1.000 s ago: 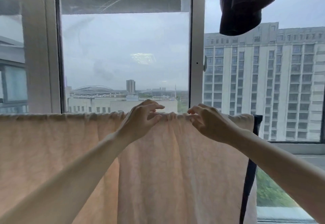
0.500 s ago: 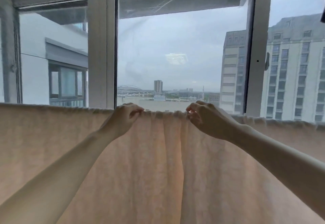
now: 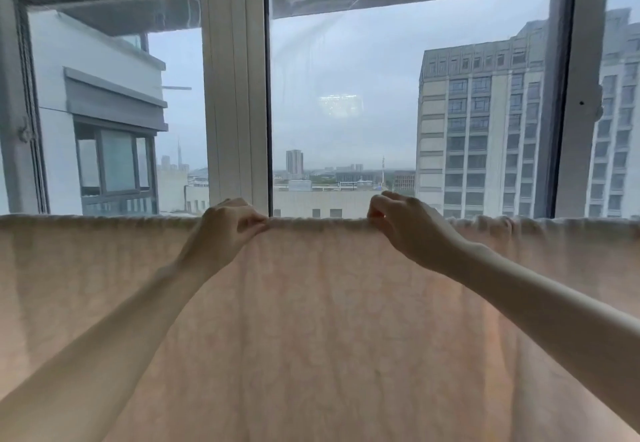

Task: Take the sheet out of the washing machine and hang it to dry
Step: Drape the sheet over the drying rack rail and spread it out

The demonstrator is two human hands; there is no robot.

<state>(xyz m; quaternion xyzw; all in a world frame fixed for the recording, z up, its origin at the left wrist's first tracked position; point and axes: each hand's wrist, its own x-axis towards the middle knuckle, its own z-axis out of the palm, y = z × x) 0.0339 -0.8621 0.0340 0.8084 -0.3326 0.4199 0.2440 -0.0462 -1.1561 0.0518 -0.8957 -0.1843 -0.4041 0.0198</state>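
A pale peach sheet (image 3: 325, 330) hangs across the whole width of the view, its top edge draped over a line or rod that stays hidden under the cloth. My left hand (image 3: 221, 230) pinches the top fold left of centre. My right hand (image 3: 408, 226) pinches the same top fold right of centre. The stretch of edge between the two hands lies fairly flat; further right the top edge is bunched into small gathers (image 3: 502, 225).
Right behind the sheet stands a large window with white frame posts (image 3: 239, 95) and a grey post (image 3: 571, 95) at the right. Tall buildings and overcast sky show through the glass.
The view has swung left, so the dark garment at the upper right has left the frame. My hands have moved apart along the top edge, and the sheet between them lies smoother.
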